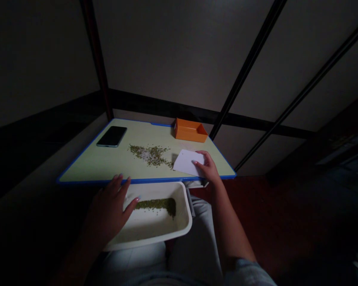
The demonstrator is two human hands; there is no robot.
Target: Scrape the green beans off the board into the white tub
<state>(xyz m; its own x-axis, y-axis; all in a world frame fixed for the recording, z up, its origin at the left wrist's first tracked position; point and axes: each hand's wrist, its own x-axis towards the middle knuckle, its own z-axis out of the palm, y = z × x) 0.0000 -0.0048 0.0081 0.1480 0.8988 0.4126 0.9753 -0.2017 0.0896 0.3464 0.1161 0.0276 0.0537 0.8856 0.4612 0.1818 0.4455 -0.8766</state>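
Note:
A flat white scraper card (187,162) is pinched in my right hand (209,167), its left edge close to scattered green grains (152,154) on the pale yellow table (89,165). Pale bits lie among the grains; their kind is too small to make out. Below the table's front edge, a white plastic tub (155,232) rests on my lap. A band of green grains (164,205) lies inside it. My left hand (115,204) is over the tub's left side, fingers spread and holding nothing, with its fingertips near the table's blue edge.
A dark-screened phone (112,136) lies on the table's far left. An orange open box (191,131) stands at the back right. Behind the table rises a panelled wall (173,47) with dark strips. Reddish floor (250,206) shows at right.

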